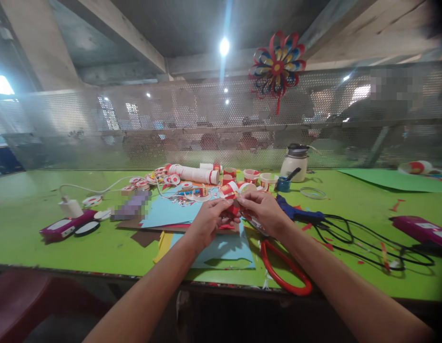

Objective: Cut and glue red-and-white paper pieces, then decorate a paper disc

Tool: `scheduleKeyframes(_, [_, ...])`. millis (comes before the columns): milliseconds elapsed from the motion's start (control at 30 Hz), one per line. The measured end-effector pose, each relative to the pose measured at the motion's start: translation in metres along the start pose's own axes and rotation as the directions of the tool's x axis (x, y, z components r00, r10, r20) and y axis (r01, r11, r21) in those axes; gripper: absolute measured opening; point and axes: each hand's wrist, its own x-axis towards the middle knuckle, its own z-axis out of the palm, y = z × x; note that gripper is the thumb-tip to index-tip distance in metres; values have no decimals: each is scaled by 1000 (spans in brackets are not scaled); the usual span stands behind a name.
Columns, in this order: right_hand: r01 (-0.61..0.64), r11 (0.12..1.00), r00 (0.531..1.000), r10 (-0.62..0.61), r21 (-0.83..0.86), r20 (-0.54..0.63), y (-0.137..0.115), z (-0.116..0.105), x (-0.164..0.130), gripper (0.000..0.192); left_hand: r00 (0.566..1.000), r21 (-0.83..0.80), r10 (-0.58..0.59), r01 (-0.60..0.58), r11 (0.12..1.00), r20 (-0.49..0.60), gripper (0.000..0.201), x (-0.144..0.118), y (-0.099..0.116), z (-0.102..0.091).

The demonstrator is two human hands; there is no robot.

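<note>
Both hands pinched a red-and-white paper piece [231,196] above table's [45,190] middle: left hand [210,220] and right hand [264,209] closed on it; red scissors [283,269] lay at the front edge

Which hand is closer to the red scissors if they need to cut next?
Probably the right hand. The red scissors lie on the green table just under that wrist, while the left hand sits farther off. Both hands pinch the red-and-white paper piece, so the left could hold it alone.
</note>
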Motion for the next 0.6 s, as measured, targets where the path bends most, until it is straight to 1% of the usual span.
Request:
scheduleKeyframes(133, [10, 1000, 1000, -10, -13, 5, -1, 0, 0, 24, 999, 39, -18, 19, 999, -32, 26, 0, 0, 1])
scheduleKeyframes(267, [27, 1000, 1000, -27, 2, 12, -3, 1, -1, 24, 999, 62, 6, -4, 998, -35, 30, 1, -2, 1])
scheduleKeyframes(467, [32, 999, 998, -33, -13, -52, -5, 4, -3, 24, 998, 52, 44, -42, 998, -42, 31, 1, -3, 3])
scheduleKeyframes(600, [62, 996, 996, -65, -57, -58, -7, 4, -3, 25, 997, 48, 49, -46, 998, -63, 30, 2, -4, 3])
